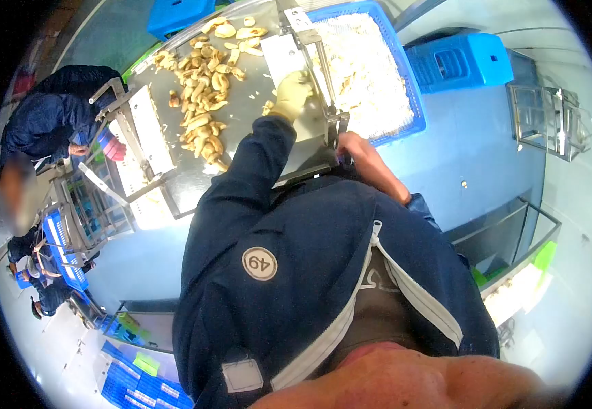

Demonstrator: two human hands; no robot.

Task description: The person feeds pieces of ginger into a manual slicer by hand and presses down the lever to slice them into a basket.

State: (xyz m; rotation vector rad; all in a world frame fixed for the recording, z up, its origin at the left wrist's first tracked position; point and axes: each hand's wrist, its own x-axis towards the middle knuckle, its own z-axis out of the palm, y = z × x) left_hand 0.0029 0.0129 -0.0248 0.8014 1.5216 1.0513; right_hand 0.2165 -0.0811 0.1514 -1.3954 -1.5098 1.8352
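Observation:
My left hand [294, 94], in a pale yellow glove, lies over the white board [282, 56] of a metal-framed cutter [322, 68]. Its fingers are bent together close to the frame, and what they hold is hidden. At the near end of the cutter, my bare right hand [356, 148] is closed around its handle, partly out of sight. Left of my gloved hand, a heap of curved, yellow-brown food pieces [204, 88] is spread over the steel table [251, 85]. Beyond the cutter, a blue basket [415, 102] holds many thin whitish slices [364, 68].
Across the table at left, a person in dark blue [57, 119] with a pink-gloved hand [113, 146] is beside another white-board cutter [151, 129]. A blue plastic stool [463, 63] stands at right. Metal-framed stands [548, 119] are farther right. More people are at far left.

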